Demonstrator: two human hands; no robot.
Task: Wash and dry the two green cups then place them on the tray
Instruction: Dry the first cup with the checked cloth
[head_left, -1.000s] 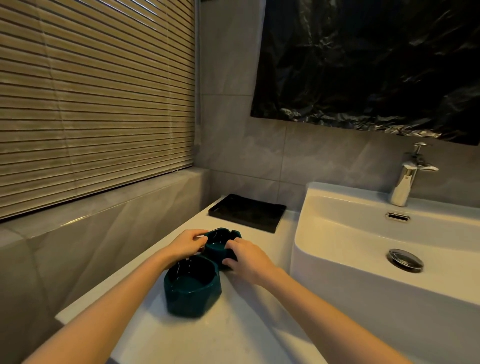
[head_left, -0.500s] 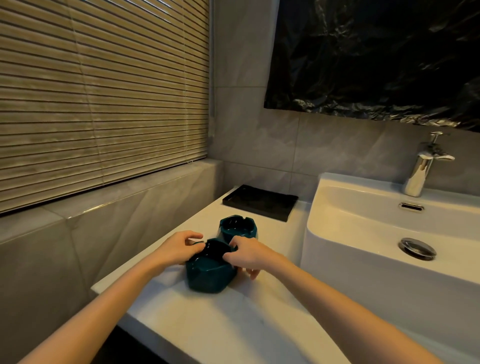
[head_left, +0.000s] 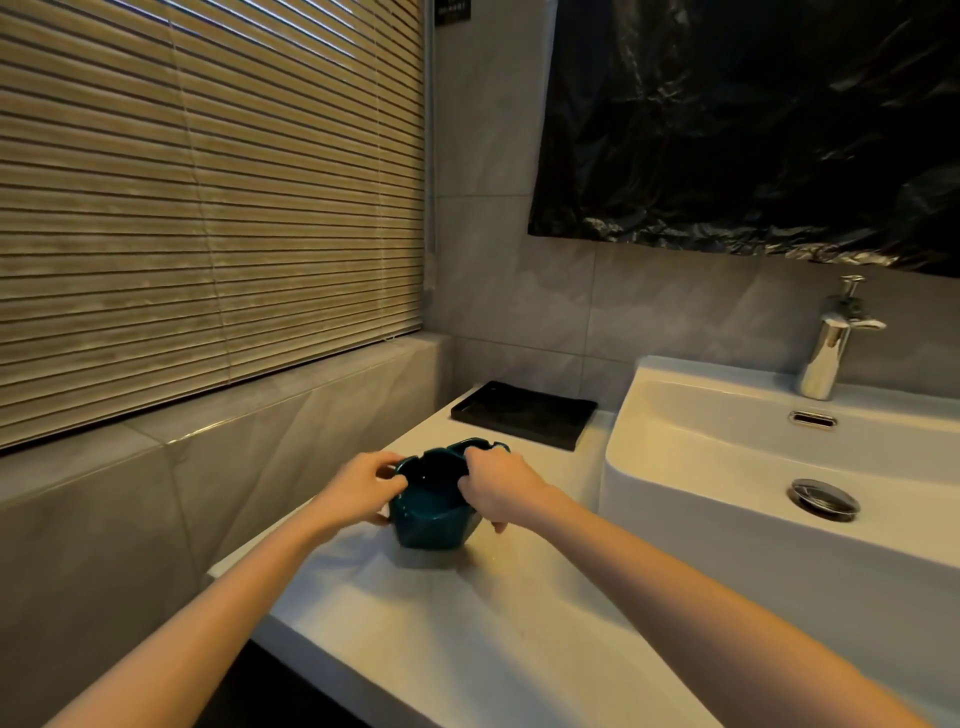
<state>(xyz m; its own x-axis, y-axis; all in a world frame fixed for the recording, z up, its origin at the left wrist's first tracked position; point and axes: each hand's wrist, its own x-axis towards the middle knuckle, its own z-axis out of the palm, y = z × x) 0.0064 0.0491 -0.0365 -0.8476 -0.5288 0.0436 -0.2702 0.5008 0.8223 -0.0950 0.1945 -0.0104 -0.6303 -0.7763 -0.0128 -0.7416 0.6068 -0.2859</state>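
A dark green faceted cup (head_left: 431, 525) stands on the white counter (head_left: 467, 639) left of the sink. My left hand (head_left: 361, 491) pinches its left rim and my right hand (head_left: 501, 491) pinches its right rim. Just behind it is the second green cup (head_left: 485, 447); only part of its notched rim shows above the first cup and my right hand. The black tray (head_left: 524, 415) lies at the back of the counter against the wall, with nothing on it.
A white basin (head_left: 727, 467) with a chrome drain plug (head_left: 825, 500) sits to the right, and a chrome tap (head_left: 831, 348) stands behind it. A tiled ledge (head_left: 234, 415) and window blinds border the counter on the left. Black plastic sheeting hangs above the basin.
One second ago both hands were at the farther cup. They have come back to the nearer cup and now grip its rim on both sides.
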